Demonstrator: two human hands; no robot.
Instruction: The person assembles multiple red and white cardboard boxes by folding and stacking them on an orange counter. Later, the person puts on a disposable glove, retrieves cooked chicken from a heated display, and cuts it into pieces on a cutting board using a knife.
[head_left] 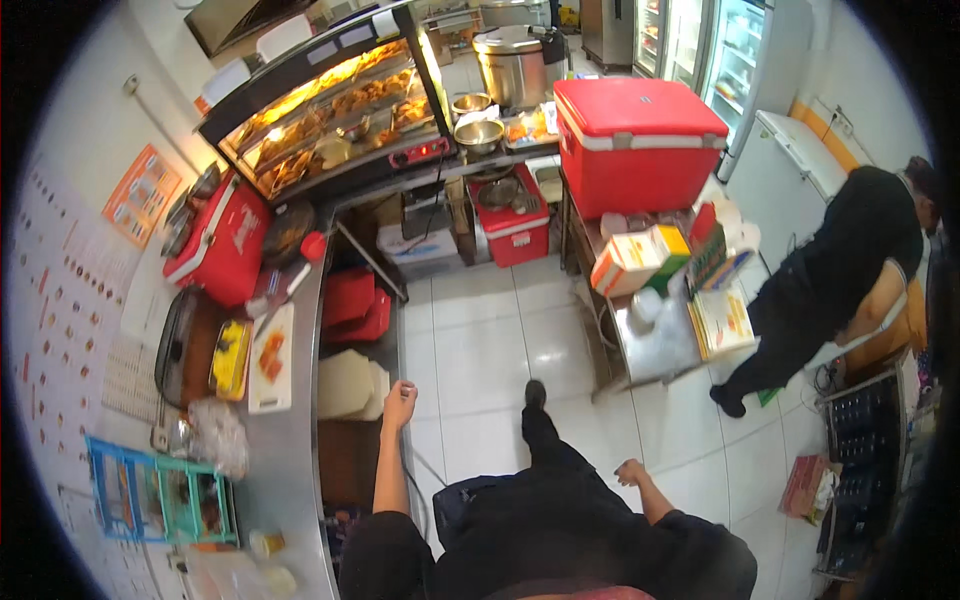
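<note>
My left hand (400,403) hangs beside the steel counter (272,440), fingers curled in, with nothing visible in it. My right hand (630,472) is low at my other side over the tiled floor, its fingers also bent inward and no object showing. Neither hand touches anything. Nearest the left hand, on the shelf under the counter, are pale flat boards or boxes (350,385). A white cutting board (272,360) with orange-red pieces of food lies on the counter top, and a knife rests at its far end. Next to it stands a tray of yellow food (231,358).
Ahead stands a lit glass food warmer (335,120). A red cooler box (640,145) sits on a steel table (660,345) with cartons, at the right. Beyond that table a person in black (845,250) bends forward. Black crates (865,450) line the right side.
</note>
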